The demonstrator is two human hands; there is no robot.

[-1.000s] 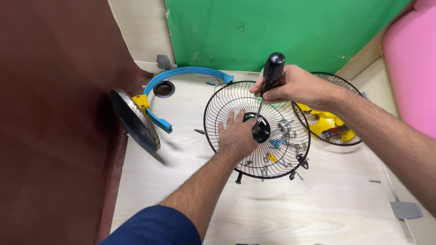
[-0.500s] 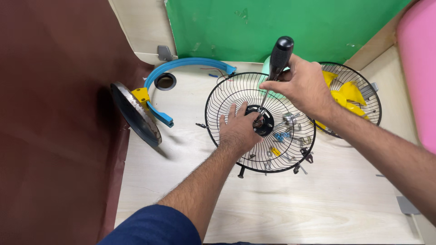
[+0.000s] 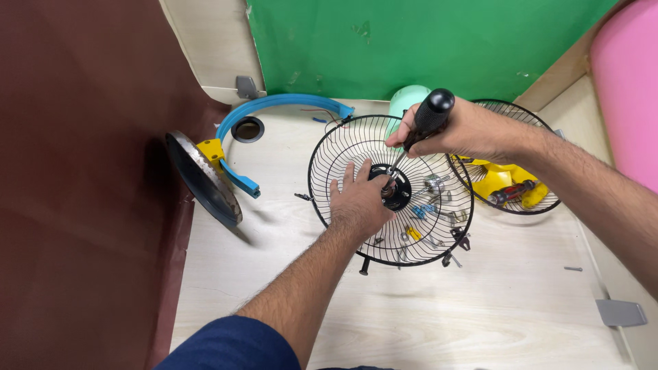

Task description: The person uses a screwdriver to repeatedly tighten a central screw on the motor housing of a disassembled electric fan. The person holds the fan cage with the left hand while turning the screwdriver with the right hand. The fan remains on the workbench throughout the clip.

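1. Now the right hand (image 3: pixel 473 130), fist wrapped round the black screwdriver (image 3: pixel 423 123), has tilted it steeper onto the hub (image 3: pixel 394 186) than a second ago.
2. The left hand (image 3: pixel 360 200), fingers spread, presses the grille (image 3: pixel 343 147) beside the hub.
3. Loose screws (image 3: pixel 432 205) lie right of the hub; the second grille (image 3: pixel 510 185) beyond.

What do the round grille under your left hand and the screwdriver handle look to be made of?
Grille: thin metal wire, apparently with a black coating; fine spokes and rings with gaps between them. Screwdriver handle in the right hand: black, matte, probably rubber or plastic; its surface looks textured. The left hand rests on the grille near its hub.
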